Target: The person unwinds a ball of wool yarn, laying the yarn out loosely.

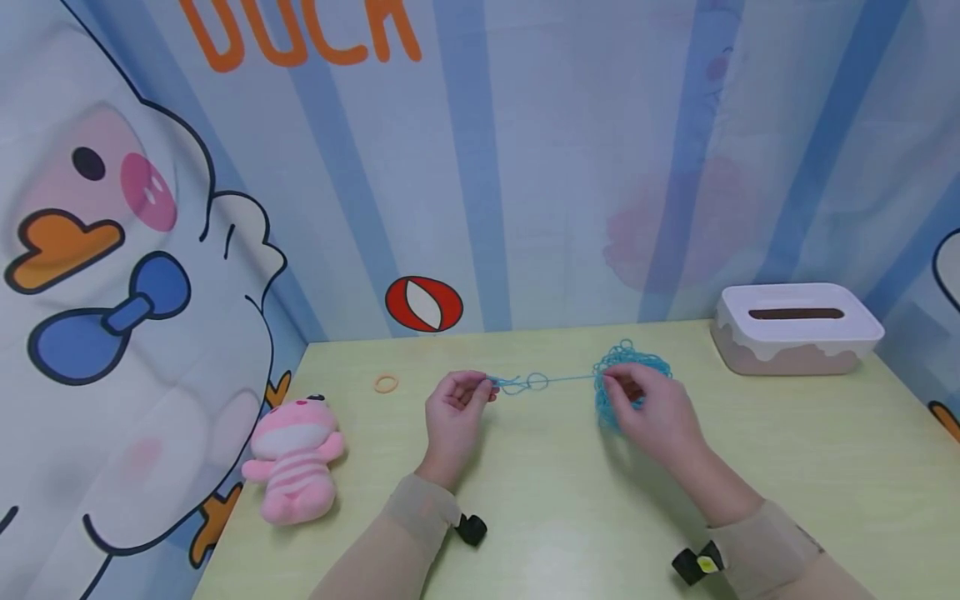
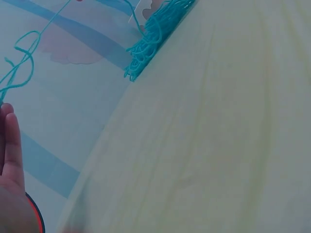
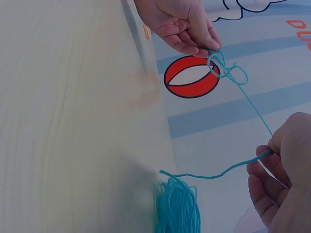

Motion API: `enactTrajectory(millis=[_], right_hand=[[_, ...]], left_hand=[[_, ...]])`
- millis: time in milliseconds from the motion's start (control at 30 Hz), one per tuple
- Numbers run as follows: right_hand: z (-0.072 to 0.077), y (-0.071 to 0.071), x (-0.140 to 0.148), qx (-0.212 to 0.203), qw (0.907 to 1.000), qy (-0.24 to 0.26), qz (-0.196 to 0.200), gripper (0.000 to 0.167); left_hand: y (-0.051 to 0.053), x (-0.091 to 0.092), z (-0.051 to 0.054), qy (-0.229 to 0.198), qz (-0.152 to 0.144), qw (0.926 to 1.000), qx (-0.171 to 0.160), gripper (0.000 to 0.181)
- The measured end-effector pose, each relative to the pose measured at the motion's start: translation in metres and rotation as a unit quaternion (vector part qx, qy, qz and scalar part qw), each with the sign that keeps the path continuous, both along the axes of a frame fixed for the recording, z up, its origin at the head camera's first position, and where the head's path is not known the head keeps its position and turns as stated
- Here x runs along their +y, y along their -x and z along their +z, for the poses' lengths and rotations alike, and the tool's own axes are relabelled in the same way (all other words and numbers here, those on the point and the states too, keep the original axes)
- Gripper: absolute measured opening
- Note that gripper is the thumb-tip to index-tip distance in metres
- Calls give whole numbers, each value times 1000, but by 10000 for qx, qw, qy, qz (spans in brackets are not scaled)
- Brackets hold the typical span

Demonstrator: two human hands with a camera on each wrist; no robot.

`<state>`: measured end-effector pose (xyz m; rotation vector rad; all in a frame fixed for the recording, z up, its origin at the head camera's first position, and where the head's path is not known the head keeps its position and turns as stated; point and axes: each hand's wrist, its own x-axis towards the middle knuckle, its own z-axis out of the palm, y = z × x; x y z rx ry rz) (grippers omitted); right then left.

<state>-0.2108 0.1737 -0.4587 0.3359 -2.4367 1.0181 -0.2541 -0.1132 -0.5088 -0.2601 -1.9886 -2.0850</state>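
Blue yarn (image 1: 537,382) runs through the air between both hands, with small loops near the left end and a taut strand towards the right. My left hand (image 1: 459,412) pinches the looped end between thumb and fingertips. The taut strand is pinched by my right hand (image 1: 660,412), as the right wrist view shows, and a slack strand hangs from those fingers to the yarn pile (image 3: 178,206). In the head view that tangled pile (image 1: 611,362) lies on the table behind the right hand, partly hidden by it. Only part of the left hand (image 2: 10,145) shows in the left wrist view.
A pink striped plush toy (image 1: 296,462) lies at the table's left side. Behind it is a small orange ring (image 1: 386,383). A white and pinkish-grey tissue box (image 1: 795,329) stands at the back right. A printed curtain (image 1: 540,167) rises along the back edge of the table (image 1: 570,533).
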Motion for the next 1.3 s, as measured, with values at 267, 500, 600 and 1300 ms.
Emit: enactTrajectory(millis=[267, 500, 600, 1300], right_hand=[[-3, 0, 10, 230, 9997, -19, -89, 10], [-2, -2, 16, 306, 9993, -5, -217, 12], [0, -2, 21, 336, 9990, 19, -291, 13], [-9, -16, 84, -582, 9928, -199, -1031, 21]], left_hand=[[0, -1, -1, 360, 208, 9991, -35, 26], [-1, -1, 0, 525, 326, 9981, -46, 21], [0, 0, -1, 450, 368, 9983, -62, 17], [3, -1, -4, -376, 638, 9967, 325, 26]])
